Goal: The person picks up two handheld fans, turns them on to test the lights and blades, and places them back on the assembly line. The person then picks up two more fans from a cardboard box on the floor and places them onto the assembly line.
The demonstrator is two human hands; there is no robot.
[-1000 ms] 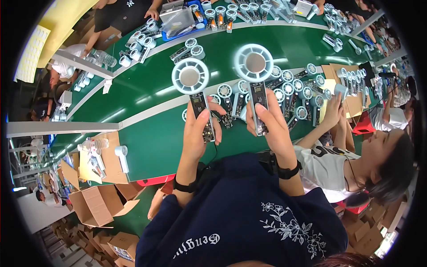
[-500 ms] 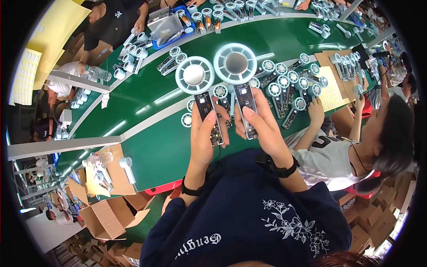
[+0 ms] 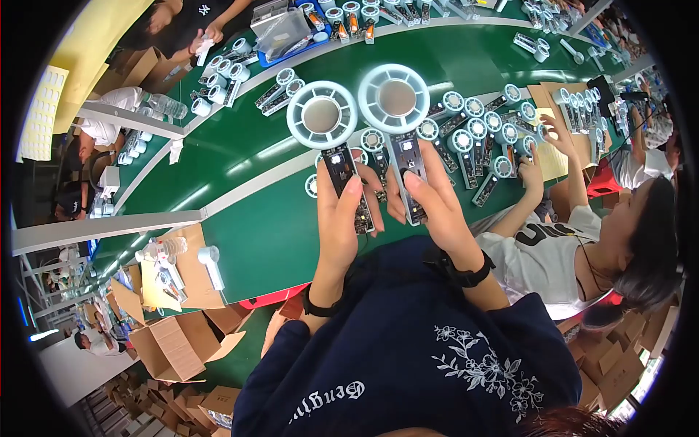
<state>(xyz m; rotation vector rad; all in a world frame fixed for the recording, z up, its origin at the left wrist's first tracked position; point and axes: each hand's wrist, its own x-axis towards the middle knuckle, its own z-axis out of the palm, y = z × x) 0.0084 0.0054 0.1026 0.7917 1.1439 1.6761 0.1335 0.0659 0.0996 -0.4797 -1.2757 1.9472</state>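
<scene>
Two handheld fans with exposed circuit boards, a left fan and a right fan, stand out side by side above a green worktable, pale-blue rings pointing away from the wearer. The rings nearly meet; whether they touch cannot be told.

The left hand closes around one handle, thumb along the board, fingers curled behind; the right hand grips the other in the same way, thumb on the board's face. A small bright mark shows on the left board. Whether either thumb presses a button is unclear.

The step in hand appears to be a paired look-over. The next move, in judgement, calls for steady grips, thumbs clear of bare components, and a free spot before either fan is set down.

Just beyond the hands, similar fans crowd the table to the right, near a yellow sheet, where a co-worker in a white shirt reaches in. To the left, a lone fan lies on cardboard, above an open carton.
</scene>
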